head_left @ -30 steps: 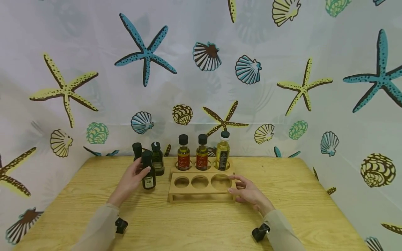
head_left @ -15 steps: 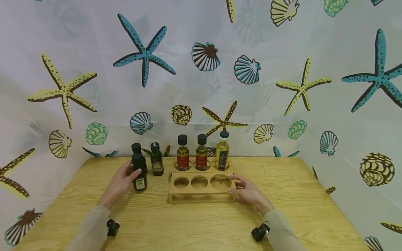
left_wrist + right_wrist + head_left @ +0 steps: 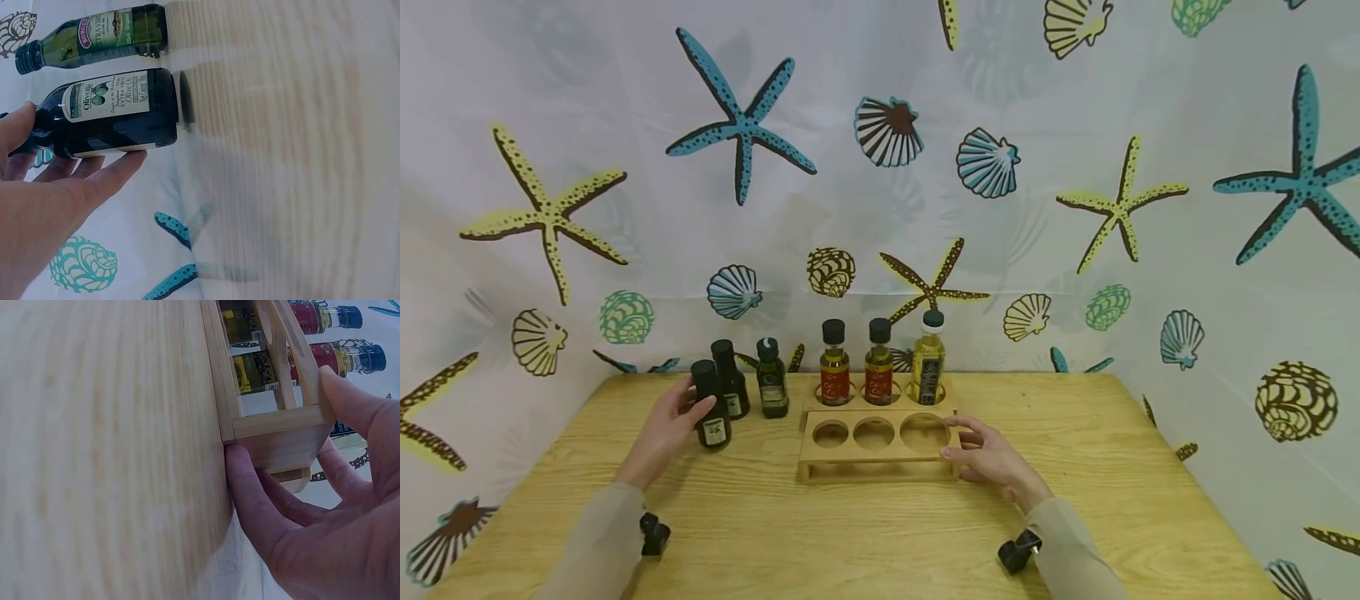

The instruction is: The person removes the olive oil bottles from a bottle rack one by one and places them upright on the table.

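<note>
My left hand [image 3: 662, 433] grips a dark olive oil bottle [image 3: 714, 431], thumb on one side and fingers round the other. In the left wrist view this bottle [image 3: 115, 103] has a pale label, and its base is right at the tabletop, above a dark shadow. Just behind it in the head view is another dark bottle [image 3: 735, 396], with a green oil bottle [image 3: 772, 387] to its right. My right hand [image 3: 996, 462] holds the right end of a two-step wooden bottle rack [image 3: 880, 454]. In the right wrist view, thumb and fingers press the rack's end panel [image 3: 281, 440].
On the rack's back step stand two red-labelled bottles [image 3: 834, 383] and a yellow oil bottle [image 3: 928, 371]. Its front step has three round holes, the right one largest. A shell-and-starfish curtain [image 3: 880, 208] hangs behind and beside the wooden table [image 3: 850, 542].
My left hand has carried the dark bottle leftward, from in front of the green bottle to the left of the other dark one. My right hand stays on the rack.
</note>
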Action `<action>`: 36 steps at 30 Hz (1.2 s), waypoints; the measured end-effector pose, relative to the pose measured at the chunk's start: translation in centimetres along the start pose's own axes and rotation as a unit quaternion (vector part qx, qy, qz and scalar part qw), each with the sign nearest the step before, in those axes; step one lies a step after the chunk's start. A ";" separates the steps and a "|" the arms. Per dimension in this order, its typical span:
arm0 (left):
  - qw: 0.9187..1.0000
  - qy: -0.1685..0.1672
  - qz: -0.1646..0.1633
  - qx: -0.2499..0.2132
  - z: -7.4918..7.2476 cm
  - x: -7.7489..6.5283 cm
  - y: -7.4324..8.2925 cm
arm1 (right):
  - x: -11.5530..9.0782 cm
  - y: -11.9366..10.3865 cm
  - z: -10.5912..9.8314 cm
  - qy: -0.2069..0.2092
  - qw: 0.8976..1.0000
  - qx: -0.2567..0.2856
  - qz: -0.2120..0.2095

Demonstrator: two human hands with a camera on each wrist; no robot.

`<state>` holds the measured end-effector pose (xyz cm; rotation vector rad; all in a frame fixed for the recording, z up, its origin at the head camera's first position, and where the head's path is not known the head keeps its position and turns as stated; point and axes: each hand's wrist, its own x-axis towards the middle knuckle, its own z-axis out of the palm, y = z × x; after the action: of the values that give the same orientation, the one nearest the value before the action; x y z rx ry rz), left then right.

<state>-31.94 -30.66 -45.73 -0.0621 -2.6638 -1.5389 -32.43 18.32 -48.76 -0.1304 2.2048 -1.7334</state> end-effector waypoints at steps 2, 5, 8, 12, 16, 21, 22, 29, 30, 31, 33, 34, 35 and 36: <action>1.000 0.005 -0.002 -0.004 -0.3 0.2 -0.3 | 0.0 -0.1 0.0 0.000 1.000 0.000 -0.001; 1.000 0.013 -0.010 -0.005 -0.7 0.4 -0.7 | 0.0 -0.1 0.0 0.000 1.000 -0.002 0.000; 1.000 0.019 -0.021 -0.003 -1.3 0.6 -1.1 | 0.0 -0.2 0.0 0.000 1.000 -0.003 0.000; 0.999 0.031 -0.027 -0.002 -1.9 0.9 -1.6 | 0.0 -0.2 0.1 0.001 1.000 -0.003 0.000; 0.999 0.047 -0.019 -0.009 -2.0 1.3 -2.0 | -0.1 -0.3 0.1 0.004 1.000 -0.002 0.000; 0.998 0.065 0.014 -0.007 -2.0 1.6 -2.5 | -0.3 -0.2 0.1 0.005 1.000 -0.001 0.000; 0.998 0.062 0.019 -0.008 -2.1 1.7 -2.6 | -0.3 -0.2 0.1 0.005 1.000 -0.001 0.000; 0.999 0.038 0.005 0.001 -2.7 2.7 -2.9 | -0.1 -0.4 -0.1 0.003 1.000 -0.001 0.001; 0.999 0.036 0.002 0.001 -2.8 2.9 -2.9 | -0.1 -0.4 -0.1 0.004 1.000 0.000 0.001; 0.999 0.034 -0.001 0.001 -2.8 2.9 -3.0 | -0.1 -0.4 -0.1 0.004 1.000 0.000 0.003; 0.999 0.032 -0.006 0.001 -2.9 3.1 -3.1 | -0.2 -0.4 -0.1 0.003 1.000 0.000 0.004; 0.999 0.032 -0.008 0.002 -2.9 3.2 -3.2 | -0.2 -0.4 0.0 0.001 1.000 -0.001 0.002; 0.999 0.033 -0.012 0.003 -2.9 3.2 -3.3 | -0.2 -0.4 0.1 0.000 1.000 0.000 0.002; 0.999 0.033 -0.015 0.005 -3.0 3.2 -3.4 | -0.3 -0.4 0.1 -0.002 1.000 0.001 0.002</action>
<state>-35.29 -34.93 -46.95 0.0292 -2.6333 -1.5093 -32.18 18.22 -48.36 -0.1284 2.2002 -1.7314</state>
